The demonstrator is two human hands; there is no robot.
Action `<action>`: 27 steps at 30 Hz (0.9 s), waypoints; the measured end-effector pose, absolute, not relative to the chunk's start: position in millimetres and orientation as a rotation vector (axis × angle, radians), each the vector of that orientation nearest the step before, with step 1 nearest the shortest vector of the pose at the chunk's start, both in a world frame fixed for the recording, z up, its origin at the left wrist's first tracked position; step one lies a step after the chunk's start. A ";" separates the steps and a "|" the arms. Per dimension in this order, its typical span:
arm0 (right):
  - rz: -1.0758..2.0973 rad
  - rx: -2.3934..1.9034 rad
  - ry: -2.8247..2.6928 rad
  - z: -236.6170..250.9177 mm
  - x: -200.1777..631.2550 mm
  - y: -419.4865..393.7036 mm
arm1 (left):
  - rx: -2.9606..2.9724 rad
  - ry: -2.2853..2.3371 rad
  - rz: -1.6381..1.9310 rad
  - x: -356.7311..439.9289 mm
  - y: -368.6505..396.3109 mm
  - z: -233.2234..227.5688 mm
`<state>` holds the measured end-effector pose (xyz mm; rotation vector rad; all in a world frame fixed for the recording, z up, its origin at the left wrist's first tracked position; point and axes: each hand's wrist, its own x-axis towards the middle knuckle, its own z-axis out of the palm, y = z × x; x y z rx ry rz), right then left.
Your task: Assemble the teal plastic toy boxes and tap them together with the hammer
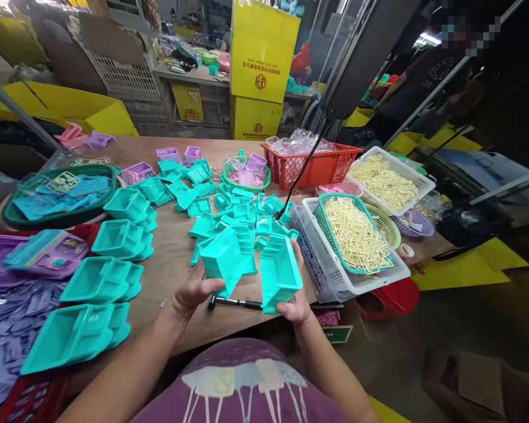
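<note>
While the left hand (197,292) grips one teal plastic box-shaped part (224,260), the right hand (296,305) clasps a second teal part (280,272), both just above the wooden table (176,258) (smooth, open-topped mouldings). Behind stand yellow cartons (261,50) printed with red characters, too small to read

A wooden surface (171,258) fills the near scene, yellow cartons (261,64) stand stacked at the far side, and a dim cluttered workshop lies behind.

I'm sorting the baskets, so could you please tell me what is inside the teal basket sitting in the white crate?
The teal basket in the white crate holds a heap of pale yellow plastic pieces. Whatever lies beneath that heap is covered.
</note>
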<state>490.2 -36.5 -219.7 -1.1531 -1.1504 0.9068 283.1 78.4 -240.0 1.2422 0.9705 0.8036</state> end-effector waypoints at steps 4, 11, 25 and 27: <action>0.843 -1.180 -1.185 -216.1 489.8 -35.7 | 1.331 0.816 0.793 286.5 78.1 -224.3; 0.718 -1.114 -1.241 -216.6 488.3 -28.9 | 1.423 0.651 0.815 294.2 79.3 -226.0; 0.651 -1.058 -1.392 -224.1 493.0 -31.7 | 1.484 0.398 0.804 307.0 78.3 -205.3; 0.630 -1.088 -1.428 -230.7 493.3 -30.9 | 1.522 0.332 0.809 307.4 78.1 -205.3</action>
